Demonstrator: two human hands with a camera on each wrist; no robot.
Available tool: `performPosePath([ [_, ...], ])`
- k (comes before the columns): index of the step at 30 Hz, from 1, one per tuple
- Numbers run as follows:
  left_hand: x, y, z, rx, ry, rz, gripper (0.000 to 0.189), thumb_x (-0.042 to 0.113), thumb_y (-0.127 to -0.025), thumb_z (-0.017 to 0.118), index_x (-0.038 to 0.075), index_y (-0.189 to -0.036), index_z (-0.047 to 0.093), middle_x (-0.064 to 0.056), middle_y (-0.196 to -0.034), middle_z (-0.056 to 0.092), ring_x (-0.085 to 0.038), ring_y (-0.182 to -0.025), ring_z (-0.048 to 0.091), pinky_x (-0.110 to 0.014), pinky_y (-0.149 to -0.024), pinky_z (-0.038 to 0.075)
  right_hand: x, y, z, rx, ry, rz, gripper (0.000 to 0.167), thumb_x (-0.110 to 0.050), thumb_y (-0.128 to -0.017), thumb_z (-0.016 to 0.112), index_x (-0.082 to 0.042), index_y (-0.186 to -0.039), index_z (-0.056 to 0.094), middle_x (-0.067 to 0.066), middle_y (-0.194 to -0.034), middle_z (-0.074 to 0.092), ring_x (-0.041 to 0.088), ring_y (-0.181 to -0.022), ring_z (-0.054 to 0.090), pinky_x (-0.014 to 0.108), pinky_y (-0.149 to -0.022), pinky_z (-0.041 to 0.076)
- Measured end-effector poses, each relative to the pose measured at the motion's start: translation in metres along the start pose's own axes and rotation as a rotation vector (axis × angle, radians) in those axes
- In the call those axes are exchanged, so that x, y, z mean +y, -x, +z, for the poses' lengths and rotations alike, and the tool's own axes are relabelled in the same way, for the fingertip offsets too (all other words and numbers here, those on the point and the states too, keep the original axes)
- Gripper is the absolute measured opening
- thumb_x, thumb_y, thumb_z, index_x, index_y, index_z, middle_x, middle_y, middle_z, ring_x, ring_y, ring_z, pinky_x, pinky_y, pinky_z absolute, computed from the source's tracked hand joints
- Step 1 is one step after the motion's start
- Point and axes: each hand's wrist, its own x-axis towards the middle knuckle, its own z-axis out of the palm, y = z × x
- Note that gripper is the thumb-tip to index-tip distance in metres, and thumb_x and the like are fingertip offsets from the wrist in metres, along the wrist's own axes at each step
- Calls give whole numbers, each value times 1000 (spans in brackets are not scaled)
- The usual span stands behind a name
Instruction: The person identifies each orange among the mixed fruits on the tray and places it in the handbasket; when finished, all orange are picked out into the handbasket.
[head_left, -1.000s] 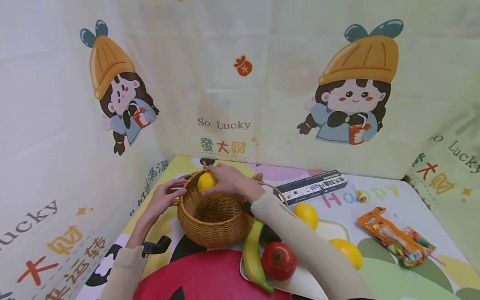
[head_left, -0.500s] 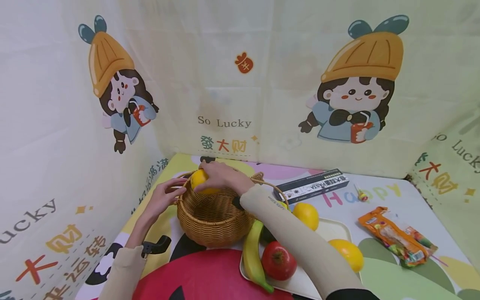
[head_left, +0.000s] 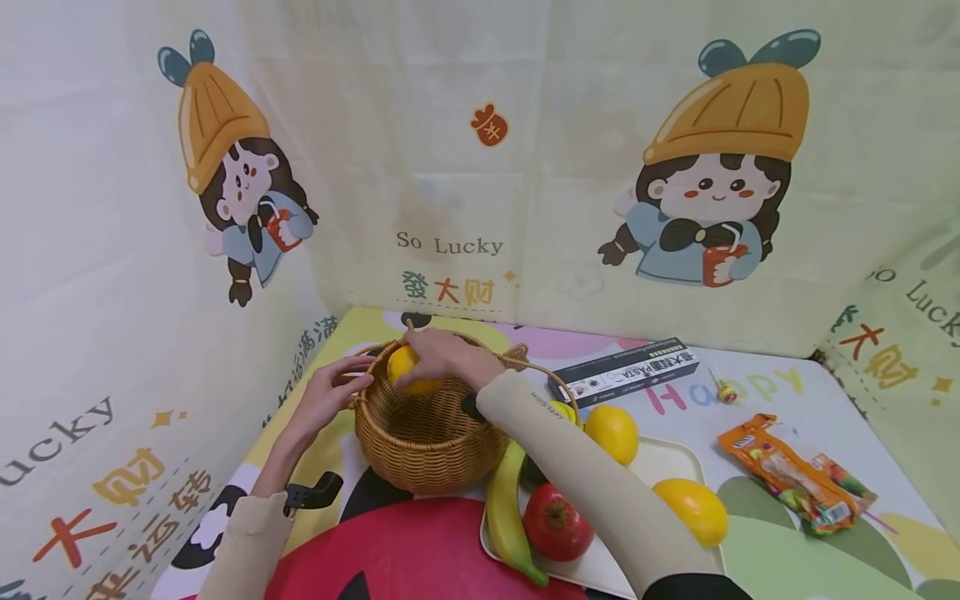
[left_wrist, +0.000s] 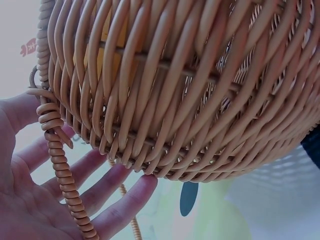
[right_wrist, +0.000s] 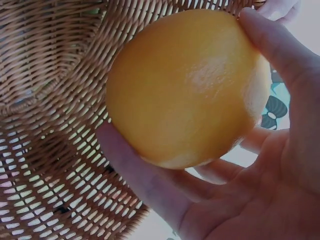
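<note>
Two hands meet at one wicker basket (head_left: 427, 468): at its left, the left hand (head_left: 322, 404) has its fingers spread and fairly straight along the outer wall, with the coiled handle (left_wrist: 70, 187) crossing its palm. Just inside the basket's left side is the orange fruit (head_left: 403, 365) — nearly round, so no long axis stands out. Wickerwork separates it from the left fingers; the right hand (head_left: 450, 357), reaching in over the basket's right side, is nearer and pinches the fruit between thumb and fingers. Whether the fruit touches the basket I cannot tell. Just right of the basket lies a banana (head_left: 502, 517) — then a red fruit (head_left: 558, 522) on the pale tray (head_left: 671, 457), and, well apart from the basket, a snack packet (head_left: 795, 475).
</note>
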Motion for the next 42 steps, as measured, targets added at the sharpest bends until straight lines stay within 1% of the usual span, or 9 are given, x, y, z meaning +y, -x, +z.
performPosePath([
  [7, 2, 0, 2, -2, -4, 3, 43, 27, -97, 58, 5, -134, 54, -24, -131, 53, -37, -112, 57, -26, -73, 52, 2, 0, 2, -11, 7, 38, 73, -48, -81, 72, -16, -141, 44, 3, -125, 58, 16, -102, 54, 31, -87, 44],
  [13, 6, -2, 3, -12, 0, 19, 43, 25, -97, 58, 4, -133, 54, -25, -131, 54, -41, -111, 57, -25, -71, 51, 4, 0, 2, -23, 15, 58, 74, -49, -81, 71, -16, -142, 43, 4, -129, 57, 20, -107, 55, 35, -90, 45],
  [20, 7, -3, 3, -14, -9, 17, 43, 25, -97, 57, 3, -134, 54, -25, -131, 54, -38, -111, 58, -25, -73, 52, 9, 0, -1, -6, 34, 81, 47, -37, -90, 65, -10, -128, 56, 4, -120, 62, 19, -105, 59, 35, -87, 48],
  [22, 7, -3, 2, -9, -10, 9, 42, 25, -97, 57, 4, -133, 54, -24, -131, 54, -38, -110, 58, -25, -73, 52, 10, 0, -2, -10, 31, 88, 46, -37, -90, 64, -10, -127, 56, 4, -121, 62, 20, -106, 59, 35, -87, 48],
  [29, 6, -2, 2, 8, -20, 3, 42, 27, -96, 58, 4, -132, 55, -24, -130, 55, -36, -108, 59, -25, -71, 52, 10, 3, -3, -37, -15, 92, 50, -35, -90, 65, -10, -131, 55, 5, -129, 59, 20, -112, 57, 35, -92, 47],
  [34, 4, -2, 3, 11, -12, 5, 42, 25, -96, 59, 4, -132, 55, -24, -130, 55, -37, -110, 58, -26, -71, 52, 10, 6, -4, -56, 6, 90, 54, -38, -91, 64, -9, -136, 53, 5, -132, 58, 20, -119, 54, 35, -99, 43],
  [37, 3, -1, 3, 11, -9, -1, 43, 25, -96, 59, 4, -133, 54, -24, -131, 54, -37, -112, 57, -25, -72, 52, 10, 6, -4, -58, 18, 80, 57, -39, -91, 63, -9, -137, 51, 6, -134, 57, 21, -121, 53, 35, -100, 42],
  [42, 1, 0, 2, 20, -14, -10, 43, 26, -96, 59, 4, -133, 55, -24, -130, 55, -36, -110, 58, -24, -73, 52, 11, 11, -5, -46, 3, 48, 59, -41, -91, 62, -10, -139, 49, 7, -137, 55, 22, -123, 52, 37, -101, 42],
])
